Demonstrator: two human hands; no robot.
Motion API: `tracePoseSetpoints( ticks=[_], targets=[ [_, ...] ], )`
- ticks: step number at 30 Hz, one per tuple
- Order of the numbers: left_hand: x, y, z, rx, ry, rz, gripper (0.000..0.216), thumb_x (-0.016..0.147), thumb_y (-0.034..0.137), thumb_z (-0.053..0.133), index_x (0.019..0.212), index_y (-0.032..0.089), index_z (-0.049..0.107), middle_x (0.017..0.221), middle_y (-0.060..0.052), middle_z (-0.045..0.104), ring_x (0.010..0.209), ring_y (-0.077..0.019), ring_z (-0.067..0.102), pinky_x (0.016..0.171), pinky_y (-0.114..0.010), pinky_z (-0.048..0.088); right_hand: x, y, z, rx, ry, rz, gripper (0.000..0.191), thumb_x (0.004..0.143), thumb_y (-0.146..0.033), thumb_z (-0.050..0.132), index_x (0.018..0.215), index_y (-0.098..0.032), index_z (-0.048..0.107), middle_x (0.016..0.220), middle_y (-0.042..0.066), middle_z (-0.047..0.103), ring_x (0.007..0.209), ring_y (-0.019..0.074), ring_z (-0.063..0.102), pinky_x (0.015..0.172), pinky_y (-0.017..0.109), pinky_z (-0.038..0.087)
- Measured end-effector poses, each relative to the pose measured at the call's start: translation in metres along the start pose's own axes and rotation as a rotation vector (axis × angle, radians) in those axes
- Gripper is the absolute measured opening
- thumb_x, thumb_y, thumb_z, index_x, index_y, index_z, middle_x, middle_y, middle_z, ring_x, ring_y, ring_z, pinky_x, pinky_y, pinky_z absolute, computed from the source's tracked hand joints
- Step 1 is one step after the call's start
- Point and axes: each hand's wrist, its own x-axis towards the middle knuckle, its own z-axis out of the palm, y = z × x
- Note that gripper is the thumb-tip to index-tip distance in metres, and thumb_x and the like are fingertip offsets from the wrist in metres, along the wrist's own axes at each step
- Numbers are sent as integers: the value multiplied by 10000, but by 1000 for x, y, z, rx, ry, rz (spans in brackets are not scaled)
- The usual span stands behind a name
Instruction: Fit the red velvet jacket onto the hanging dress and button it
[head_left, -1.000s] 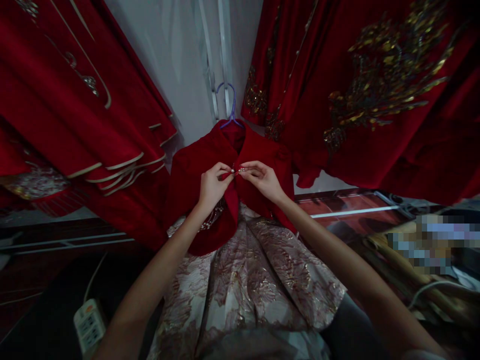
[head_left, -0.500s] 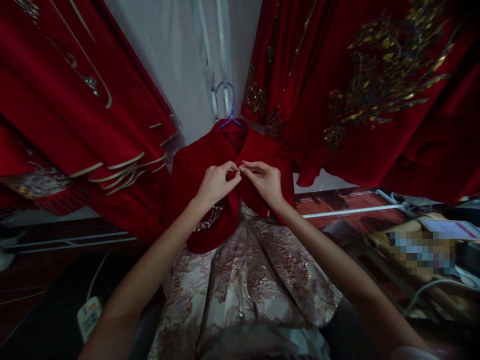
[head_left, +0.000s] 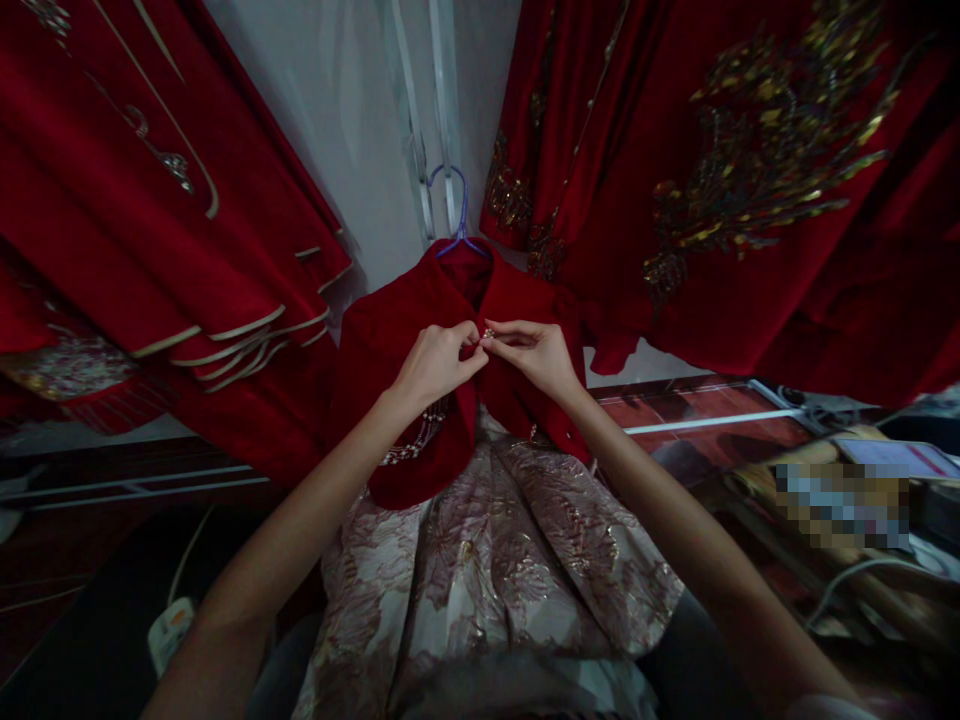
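A small red velvet jacket (head_left: 390, 340) hangs on a blue hanger (head_left: 456, 215) against a white wall, over a pale floral brocade skirt (head_left: 495, 560). My left hand (head_left: 433, 362) pinches the left front edge of the jacket near the collar. My right hand (head_left: 534, 355) pinches the right front edge. The fingertips of both hands meet at a small pearly fastening (head_left: 486, 335) between the two edges. Beaded trim (head_left: 412, 440) shows on the jacket's lower left.
Red garments with cream piping (head_left: 150, 230) hang at the left; red ones with gold embroidery (head_left: 750, 170) hang at the right. A white power strip (head_left: 169, 630) lies low at the left. A cluttered surface with a cable (head_left: 847, 590) sits at the right.
My hands have drawn together, closing the gap between the jacket's two front edges at the fastening. The view has shifted slightly.
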Motion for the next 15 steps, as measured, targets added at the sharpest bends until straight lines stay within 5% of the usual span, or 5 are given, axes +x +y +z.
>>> tracePoseSetpoints(
  ticks=[10,15],
  targets=[
    [9,-6,5,-97,-31,3,75,799,243,563,781,193,616,709,-19,679,635,-149,643,612,-242,471,9,7,-2,10,-37,23,368,693,-330,735,1040,-208,713,976,42,722,862,211,680,851,405,559],
    [5,-6,26,-398,110,-202,102,808,291,579,816,193,608,788,-33,687,711,-147,659,643,-238,508,-5,16,4,-4,-35,-23,453,787,-329,632,1232,-268,575,1226,44,613,970,174,628,911,355,509]
  ],
)
